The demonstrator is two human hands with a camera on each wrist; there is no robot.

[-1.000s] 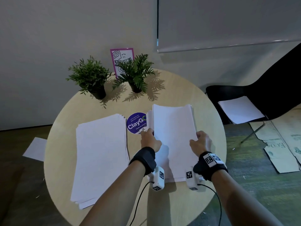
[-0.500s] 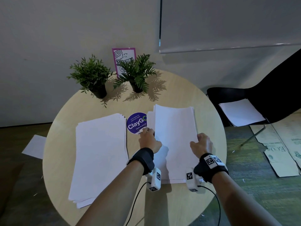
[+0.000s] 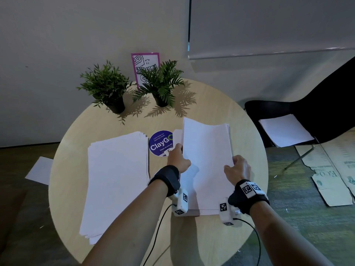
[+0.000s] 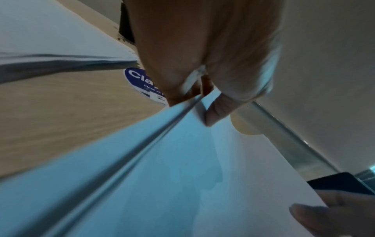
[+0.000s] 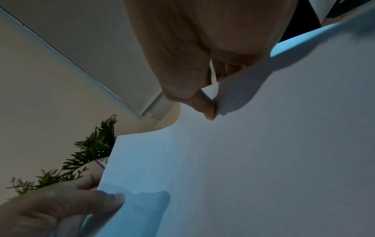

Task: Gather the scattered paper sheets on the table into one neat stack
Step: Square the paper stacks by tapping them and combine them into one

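From the head view, your left hand (image 3: pixel 177 159) and right hand (image 3: pixel 238 168) pinch the long edges of the white paper sheets on the right (image 3: pixel 206 160), lifted off the round pale wooden bench (image 3: pixel 247 135); the second white paper pile (image 3: pixel 117 179) lies well apart to the left. Squeeze inward and the sheets will likely buckle

Left wrist view: your thumb (image 4: pixel 218 112) presses on top, fingers hidden beneath; layers fan along that edge, so lower sheets could slip out

Right wrist view: your thumb (image 5: pixel 205 105) clamps the opposite edge, paper spanning between both hands; tilt it and loose sheets may slide
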